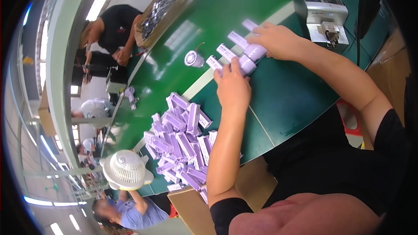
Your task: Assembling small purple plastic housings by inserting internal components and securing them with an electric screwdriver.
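Our left hand (234,86) and right hand (275,41) curve over lavender, round-headed plastic units (247,65) inside the green tabletop's (283,100) near edge; we cannot tell grip closure; uneven pressure may skew them.

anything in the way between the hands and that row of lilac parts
Nothing visible: the left hand and right hand are both at the row of lilac parts. The pile of lilac pieces and round white part lie off to the left.
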Motion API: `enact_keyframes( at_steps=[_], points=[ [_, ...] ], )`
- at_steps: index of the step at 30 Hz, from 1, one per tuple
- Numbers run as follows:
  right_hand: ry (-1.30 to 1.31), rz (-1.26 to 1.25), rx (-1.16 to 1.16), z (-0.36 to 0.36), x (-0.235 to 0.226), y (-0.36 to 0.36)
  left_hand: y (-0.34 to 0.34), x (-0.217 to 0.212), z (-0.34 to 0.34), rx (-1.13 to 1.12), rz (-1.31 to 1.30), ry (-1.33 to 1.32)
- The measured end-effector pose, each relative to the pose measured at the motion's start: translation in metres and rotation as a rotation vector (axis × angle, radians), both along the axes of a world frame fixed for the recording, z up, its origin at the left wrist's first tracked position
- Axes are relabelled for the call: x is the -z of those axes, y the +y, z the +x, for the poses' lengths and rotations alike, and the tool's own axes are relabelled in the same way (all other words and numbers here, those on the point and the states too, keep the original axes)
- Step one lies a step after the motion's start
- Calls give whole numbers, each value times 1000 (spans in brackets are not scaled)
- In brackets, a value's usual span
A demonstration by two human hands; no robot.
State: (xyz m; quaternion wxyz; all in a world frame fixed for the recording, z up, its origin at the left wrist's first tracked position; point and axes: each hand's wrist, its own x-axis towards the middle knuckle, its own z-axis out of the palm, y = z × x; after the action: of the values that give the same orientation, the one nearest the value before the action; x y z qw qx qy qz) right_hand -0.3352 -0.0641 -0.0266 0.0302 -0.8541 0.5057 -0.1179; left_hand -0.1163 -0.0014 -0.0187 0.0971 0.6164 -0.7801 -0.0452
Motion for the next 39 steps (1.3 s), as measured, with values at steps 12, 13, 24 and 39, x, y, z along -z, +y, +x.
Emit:
enact_keyframes(
  at_steps=[12, 13, 24, 39],
  points=[
    [-114, -106, 85, -10, -20, 18, -13, -37, -5, 152, -80, -6],
    [-126, -160, 102, -11, -22, 18, -18, -42, -6, 180, -67, -8],
    [-193, -26, 238, 19, -20, -33, -91, -49, 19, 299, -85, -45],
    [-184, -245, 230, 68, -1, -196, -249, 15, 61, 104, -244, 76]
  ],
)
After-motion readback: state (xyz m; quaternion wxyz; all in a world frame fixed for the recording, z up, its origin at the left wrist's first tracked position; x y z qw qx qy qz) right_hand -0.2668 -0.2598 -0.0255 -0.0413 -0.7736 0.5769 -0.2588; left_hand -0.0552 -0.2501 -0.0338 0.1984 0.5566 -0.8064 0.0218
